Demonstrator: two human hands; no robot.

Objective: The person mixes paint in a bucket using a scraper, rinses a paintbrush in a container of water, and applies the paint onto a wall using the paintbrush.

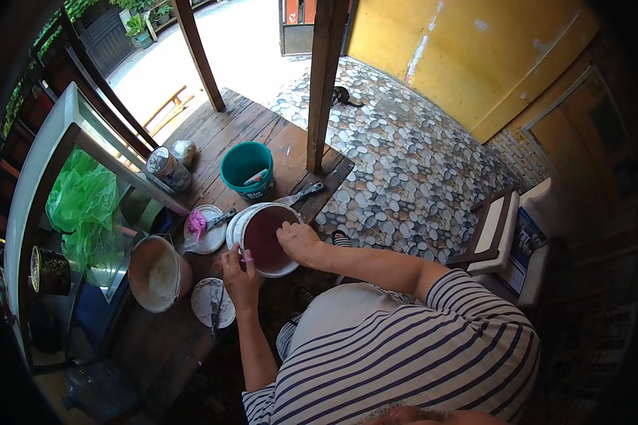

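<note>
A white round bucket (295, 268) with a dark reddish inside stands tilted toward me at the table's near edge. My left hand (240, 280) holds its left rim, thumb and fingers at the edge. Reaching over the right rim, my right hand (301, 243) is closed, its curled fingers inside the bucket; what they grip is hidden. Behind the bucket lies a putty knife (301, 193). On its left, a white lid (209, 244) carries another putty knife (221, 219) and something pink. A smaller white lid (204, 297) bears a scraper (215, 317) close to my left hand.
A teal bucket (228, 170) stands farther back on the wooden table (276, 138). An orange-brown bucket (181, 273) with pale residue is at left, beside a glass cabinet (113, 159) holding green plastic. A wooden post (321, 106) rises at the table's right corner. A plastic chair (528, 248) stands right.
</note>
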